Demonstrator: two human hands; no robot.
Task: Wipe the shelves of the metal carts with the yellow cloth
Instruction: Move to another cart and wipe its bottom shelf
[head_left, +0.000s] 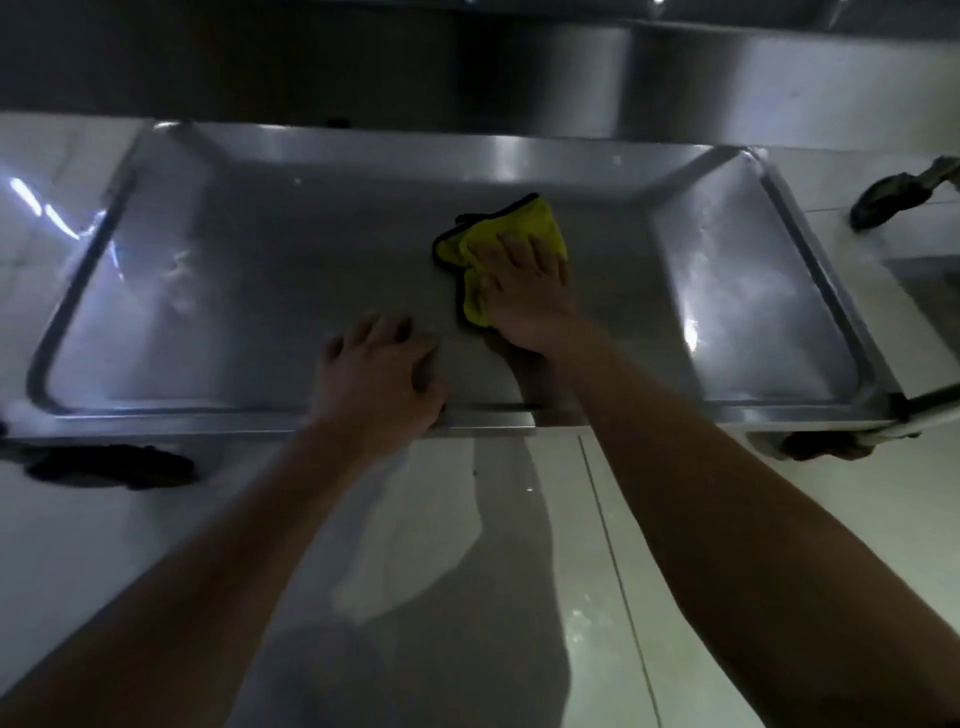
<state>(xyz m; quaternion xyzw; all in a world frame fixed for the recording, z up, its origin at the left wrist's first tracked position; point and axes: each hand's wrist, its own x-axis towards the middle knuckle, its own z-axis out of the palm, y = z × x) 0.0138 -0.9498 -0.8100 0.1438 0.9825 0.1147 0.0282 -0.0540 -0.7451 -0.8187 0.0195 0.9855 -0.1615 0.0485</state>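
A low metal cart shelf (208, 291), a shallow steel tray with raised rims, fills the middle of the head view. A crumpled yellow cloth (524, 221) with a dark edge lies on the shelf, right of centre. My right hand (524, 286) presses flat on the cloth, fingers spread over it. My left hand (379, 369) rests on the shelf's near rim, fingers curled over the edge onto the steel, holding nothing else.
Another steel surface (727, 78) runs above and behind the shelf. Dark caster wheels show at the left (111, 465), the near right (826, 447) and the far right (893, 200). A pale tiled floor (649, 571) lies below my arms.
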